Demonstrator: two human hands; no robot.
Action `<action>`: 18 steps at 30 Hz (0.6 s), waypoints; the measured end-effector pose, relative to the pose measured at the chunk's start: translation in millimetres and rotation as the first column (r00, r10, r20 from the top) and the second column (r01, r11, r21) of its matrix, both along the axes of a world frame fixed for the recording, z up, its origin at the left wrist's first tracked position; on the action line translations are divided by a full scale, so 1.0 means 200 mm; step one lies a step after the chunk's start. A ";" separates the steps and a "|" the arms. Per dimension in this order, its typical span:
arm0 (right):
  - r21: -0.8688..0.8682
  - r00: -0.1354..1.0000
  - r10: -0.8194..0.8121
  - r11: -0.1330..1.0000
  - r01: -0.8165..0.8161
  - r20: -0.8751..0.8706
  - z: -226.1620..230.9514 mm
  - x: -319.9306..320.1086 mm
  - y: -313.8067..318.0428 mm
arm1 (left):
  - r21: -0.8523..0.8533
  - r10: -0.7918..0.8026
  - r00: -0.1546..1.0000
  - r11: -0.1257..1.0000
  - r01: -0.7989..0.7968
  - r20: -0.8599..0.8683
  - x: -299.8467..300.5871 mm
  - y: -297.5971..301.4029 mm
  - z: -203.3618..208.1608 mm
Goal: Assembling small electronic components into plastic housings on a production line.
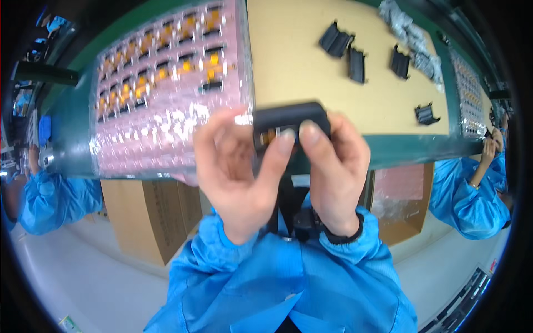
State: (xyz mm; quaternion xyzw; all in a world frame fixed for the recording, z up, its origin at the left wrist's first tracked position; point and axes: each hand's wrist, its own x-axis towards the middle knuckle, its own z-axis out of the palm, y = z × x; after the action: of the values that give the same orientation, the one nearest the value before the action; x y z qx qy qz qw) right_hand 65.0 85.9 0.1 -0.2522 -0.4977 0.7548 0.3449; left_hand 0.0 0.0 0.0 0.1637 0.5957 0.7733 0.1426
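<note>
Both my hands are raised over the table's near edge, closed on one small black plastic housing [291, 114]. My left hand [236, 177] grips its left end, the thumb pressed on the side facing me. With its thumb beside the left one, my right hand [338, 166] clasps the right end. Some orange and metallic detail shows in an opening near the left thumb, blurred by motion. Beyond the hands, several black plastic pieces, such as a clip-edged cover [336, 40] and a smaller one [426, 114], lie on the tan board [288, 55].
Left of the board lies a pink tray [155, 150] under clear plastic, with rows of orange-and-black parts. Crumpled clear plastic [405, 33] lies at the board's far right. Cardboard boxes [127, 211] stand below the table edge. People in blue smocks [466, 194] sit on both sides.
</note>
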 end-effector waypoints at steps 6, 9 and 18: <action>0.323 0.993 -0.092 0.940 0.110 -0.071 0.11 -0.02 0.05 | 0.100 -0.005 0.979 0.995 0.026 -0.205 -0.03 0.03 0.01; 0.612 0.886 0.216 0.654 -0.444 0.411 0.34 -0.06 0.35 | 0.070 -0.064 0.994 0.995 0.070 -0.084 -0.13 -0.06 0.07; -0.014 0.809 0.202 0.972 -0.233 0.552 0.07 -0.83 1.56 | -0.079 0.029 0.956 0.995 -0.054 -0.291 -0.16 -0.25 0.12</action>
State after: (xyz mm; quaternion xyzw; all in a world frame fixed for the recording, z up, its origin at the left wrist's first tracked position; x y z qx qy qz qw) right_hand -100.8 397.8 14.5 -0.3903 -0.6216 0.6710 0.1056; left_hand -32.3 -50.6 23.1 0.2561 0.6462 0.7175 0.0448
